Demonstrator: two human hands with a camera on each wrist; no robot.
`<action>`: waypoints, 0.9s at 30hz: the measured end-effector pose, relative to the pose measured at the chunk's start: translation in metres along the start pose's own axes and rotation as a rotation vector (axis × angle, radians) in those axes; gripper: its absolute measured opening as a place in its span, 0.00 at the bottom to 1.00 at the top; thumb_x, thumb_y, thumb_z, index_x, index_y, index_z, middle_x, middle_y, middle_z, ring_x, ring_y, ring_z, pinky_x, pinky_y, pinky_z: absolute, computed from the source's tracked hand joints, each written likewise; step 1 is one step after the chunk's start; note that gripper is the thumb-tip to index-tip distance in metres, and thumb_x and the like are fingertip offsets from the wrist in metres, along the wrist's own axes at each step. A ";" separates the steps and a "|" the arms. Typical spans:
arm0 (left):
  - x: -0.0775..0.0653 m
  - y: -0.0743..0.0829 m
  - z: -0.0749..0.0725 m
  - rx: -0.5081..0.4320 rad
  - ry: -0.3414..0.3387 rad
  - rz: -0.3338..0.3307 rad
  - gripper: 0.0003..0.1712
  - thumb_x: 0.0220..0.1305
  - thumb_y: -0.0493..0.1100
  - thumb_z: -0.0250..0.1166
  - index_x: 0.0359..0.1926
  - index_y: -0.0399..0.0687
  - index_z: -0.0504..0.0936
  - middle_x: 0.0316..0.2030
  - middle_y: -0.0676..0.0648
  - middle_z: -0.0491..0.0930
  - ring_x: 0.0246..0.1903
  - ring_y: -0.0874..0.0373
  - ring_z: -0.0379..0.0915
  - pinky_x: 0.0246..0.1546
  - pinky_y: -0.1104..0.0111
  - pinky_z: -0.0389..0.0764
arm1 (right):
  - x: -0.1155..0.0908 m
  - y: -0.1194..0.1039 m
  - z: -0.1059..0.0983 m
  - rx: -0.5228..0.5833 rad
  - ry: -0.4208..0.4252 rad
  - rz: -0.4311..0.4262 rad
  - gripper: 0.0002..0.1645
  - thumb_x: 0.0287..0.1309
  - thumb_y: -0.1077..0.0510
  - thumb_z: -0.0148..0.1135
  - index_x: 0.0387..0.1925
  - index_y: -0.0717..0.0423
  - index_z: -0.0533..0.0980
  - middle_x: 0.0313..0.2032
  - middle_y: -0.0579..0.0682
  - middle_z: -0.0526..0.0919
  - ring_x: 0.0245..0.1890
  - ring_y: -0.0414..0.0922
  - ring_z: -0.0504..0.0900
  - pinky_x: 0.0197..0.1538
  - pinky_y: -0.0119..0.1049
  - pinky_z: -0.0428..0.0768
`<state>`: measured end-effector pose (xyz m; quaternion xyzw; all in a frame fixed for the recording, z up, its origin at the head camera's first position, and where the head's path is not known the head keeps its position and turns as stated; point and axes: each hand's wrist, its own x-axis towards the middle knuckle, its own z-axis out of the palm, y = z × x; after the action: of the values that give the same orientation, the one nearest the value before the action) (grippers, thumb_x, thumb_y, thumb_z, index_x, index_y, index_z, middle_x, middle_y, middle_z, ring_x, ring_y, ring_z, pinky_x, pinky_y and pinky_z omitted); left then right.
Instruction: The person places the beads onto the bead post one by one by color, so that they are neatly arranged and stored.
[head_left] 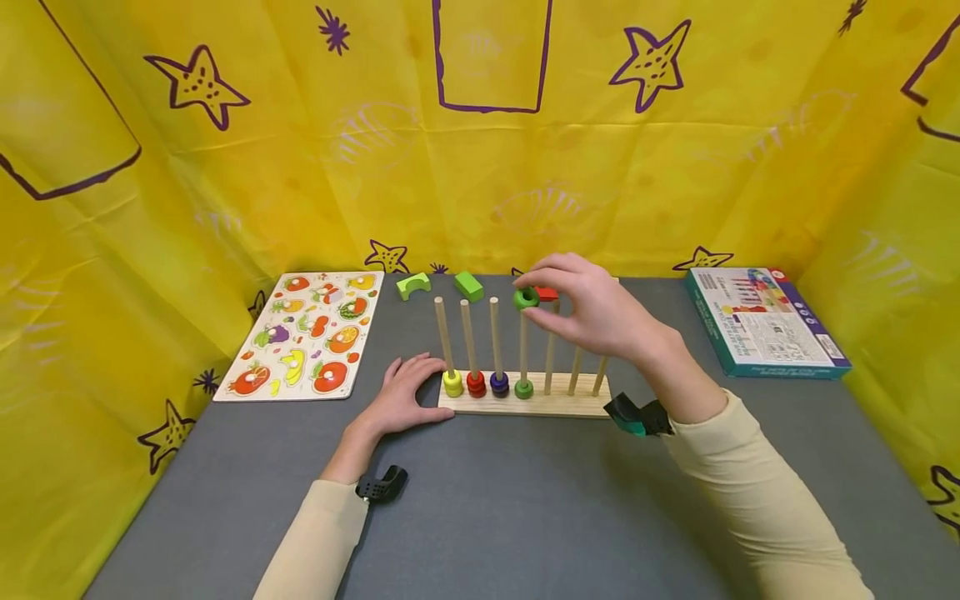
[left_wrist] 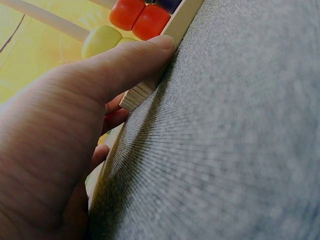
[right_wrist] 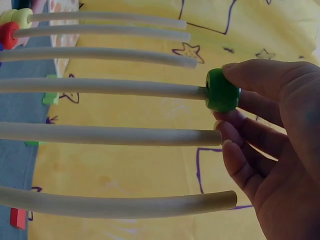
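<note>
A wooden peg stand [head_left: 558, 406] with several upright rods stands in front of me. Yellow beads [head_left: 452, 383], red beads [head_left: 476, 384], dark blue beads [head_left: 499, 384] and a green bead [head_left: 524, 389] sit low on its first rods from the left. My right hand [head_left: 600, 308] pinches another green bead [right_wrist: 223, 91] between thumb and fingers at the tip of the fourth rod. The rod's tip meets the bead's hole in the right wrist view. My left hand [head_left: 405, 396] holds the stand's left end, thumb along the front edge [left_wrist: 172, 42], fingers behind.
A fruit puzzle board [head_left: 300, 337] lies on the left. Green blocks [head_left: 469, 287], one of them arched [head_left: 413, 286], and a red block [head_left: 547, 294] lie behind the stand. A boxed set [head_left: 765, 321] lies at the right. Yellow cloth [head_left: 480, 192] hangs behind the grey table [head_left: 495, 500].
</note>
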<state>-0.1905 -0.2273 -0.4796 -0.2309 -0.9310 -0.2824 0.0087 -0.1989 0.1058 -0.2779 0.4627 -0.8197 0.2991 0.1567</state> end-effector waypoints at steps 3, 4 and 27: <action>0.001 0.000 0.000 0.000 -0.003 0.003 0.42 0.52 0.59 0.76 0.64 0.47 0.76 0.65 0.43 0.73 0.73 0.43 0.53 0.69 0.39 0.38 | 0.001 0.000 -0.002 -0.004 -0.043 0.049 0.18 0.57 0.62 0.74 0.50 0.60 0.83 0.48 0.52 0.83 0.49 0.51 0.78 0.53 0.47 0.77; 0.000 0.000 0.000 0.000 -0.005 0.002 0.42 0.52 0.59 0.76 0.64 0.47 0.76 0.65 0.43 0.73 0.73 0.43 0.53 0.69 0.39 0.38 | 0.002 -0.001 -0.002 -0.006 -0.059 0.066 0.18 0.57 0.62 0.74 0.50 0.60 0.83 0.48 0.52 0.83 0.50 0.51 0.77 0.53 0.47 0.77; 0.000 0.000 -0.001 0.010 -0.001 -0.006 0.43 0.52 0.60 0.76 0.65 0.45 0.75 0.66 0.42 0.72 0.73 0.42 0.53 0.69 0.38 0.38 | -0.016 -0.007 -0.002 0.029 0.040 -0.057 0.21 0.54 0.61 0.77 0.50 0.61 0.83 0.48 0.51 0.84 0.49 0.48 0.78 0.53 0.45 0.76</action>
<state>-0.1907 -0.2275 -0.4786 -0.2283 -0.9331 -0.2777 0.0086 -0.1843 0.1151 -0.2820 0.4821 -0.7984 0.3157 0.1745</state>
